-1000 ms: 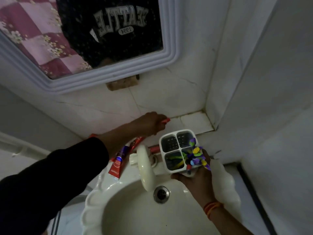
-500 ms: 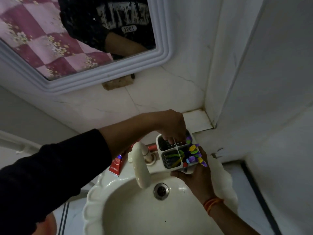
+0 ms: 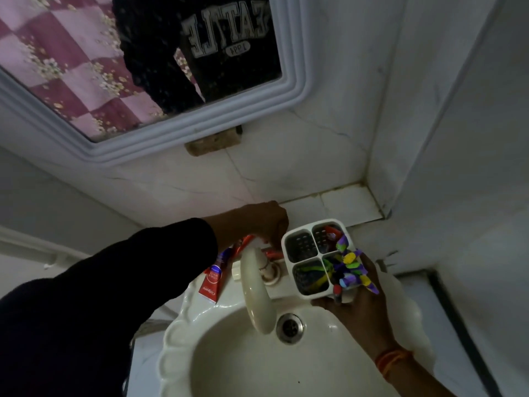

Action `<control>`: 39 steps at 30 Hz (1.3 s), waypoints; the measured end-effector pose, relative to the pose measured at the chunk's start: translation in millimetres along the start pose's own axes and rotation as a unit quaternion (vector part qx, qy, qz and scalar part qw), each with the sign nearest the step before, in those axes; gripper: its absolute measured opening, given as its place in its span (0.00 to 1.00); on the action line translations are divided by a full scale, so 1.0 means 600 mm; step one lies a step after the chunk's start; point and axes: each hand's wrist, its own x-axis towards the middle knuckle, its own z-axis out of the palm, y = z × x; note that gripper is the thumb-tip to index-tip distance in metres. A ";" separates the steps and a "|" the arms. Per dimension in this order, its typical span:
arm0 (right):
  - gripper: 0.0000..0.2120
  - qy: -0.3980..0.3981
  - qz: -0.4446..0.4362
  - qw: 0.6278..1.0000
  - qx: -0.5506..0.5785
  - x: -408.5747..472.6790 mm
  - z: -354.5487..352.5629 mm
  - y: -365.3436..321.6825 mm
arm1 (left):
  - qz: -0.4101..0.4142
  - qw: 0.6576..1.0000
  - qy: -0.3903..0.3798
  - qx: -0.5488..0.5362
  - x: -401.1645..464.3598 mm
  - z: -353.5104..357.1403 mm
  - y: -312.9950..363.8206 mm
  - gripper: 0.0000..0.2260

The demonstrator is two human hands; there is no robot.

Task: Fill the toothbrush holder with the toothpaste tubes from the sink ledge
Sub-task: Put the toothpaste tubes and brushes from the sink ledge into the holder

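A cream tap (image 3: 256, 293) arches over the drain (image 3: 289, 328), below a white-framed mirror (image 3: 148, 147).

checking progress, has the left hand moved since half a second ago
Yes. The left hand has left the top of the toothbrush holder and gone back left to the ledge behind the tap.

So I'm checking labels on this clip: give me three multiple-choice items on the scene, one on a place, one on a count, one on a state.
1. Where is the toothbrush holder?
A. Held in the right hand at the sink rim
B. Standing in the basin
C. Hanging on the mirror

2. How many compartments does the holder have?
A. Two
B. Four
C. Six

3. What state is the rear-left compartment in?
A. Packed with brushes
B. Holding a tube
C. Empty

Answers: 1 A, fingers wrap under its near edge. 2 B, a cross divider makes four cells. 3 C, only its slotted floor shows, while the left hand reaches for a red toothpaste tube behind the tap.
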 end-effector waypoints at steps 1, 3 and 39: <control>0.49 -0.001 -0.001 1.000 -0.010 -0.001 0.001 0.003 | 0.011 1.000 -0.001 0.024 0.010 0.005 -0.001 0.12; 0.50 0.001 0.010 1.000 -0.027 -0.002 0.002 0.006 | 0.029 0.997 -0.007 0.067 0.027 0.016 0.000 0.12; 0.49 0.018 0.020 0.999 -0.026 -0.014 -0.010 -0.032 | -0.053 0.998 0.042 -0.005 -0.138 -0.128 0.220 0.12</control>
